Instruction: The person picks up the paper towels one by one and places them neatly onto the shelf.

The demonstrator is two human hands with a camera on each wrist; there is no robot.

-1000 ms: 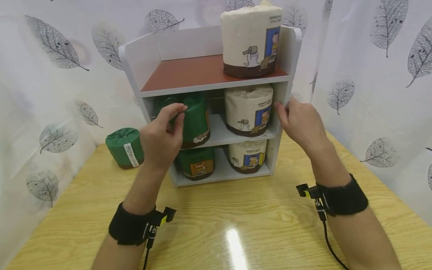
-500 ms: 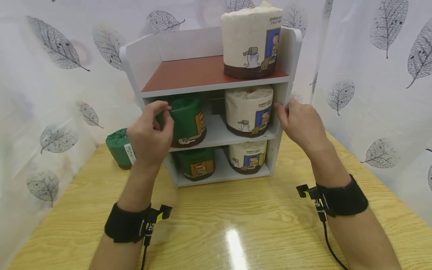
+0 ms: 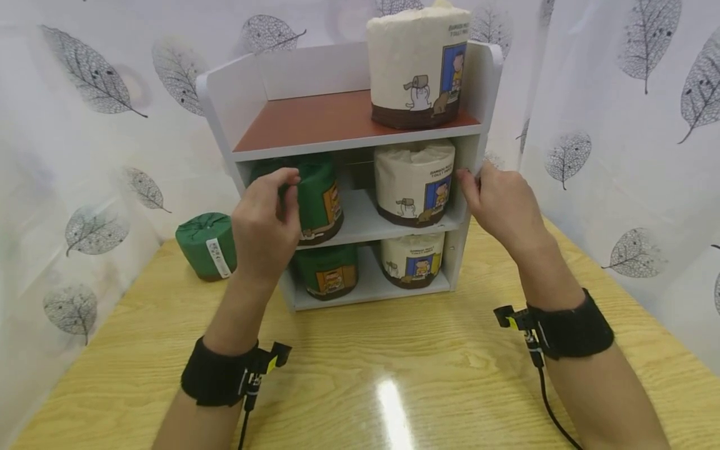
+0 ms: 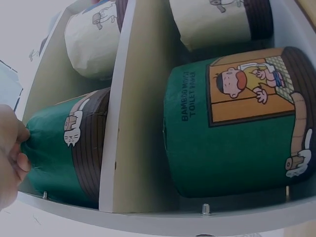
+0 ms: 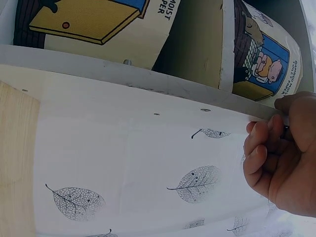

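My left hand pinches the top of the green roll, half onto the middle shelf; my right hand grips the rack's side panel. If that twisted wrapper slips, I reckon it tips out.

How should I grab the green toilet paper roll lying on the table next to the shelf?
The green toilet paper roll lies on its side left of the shelf, its gathered end up and toward the front. Probably best to come from above and wrap fingers around its round middle, since the sides are free.
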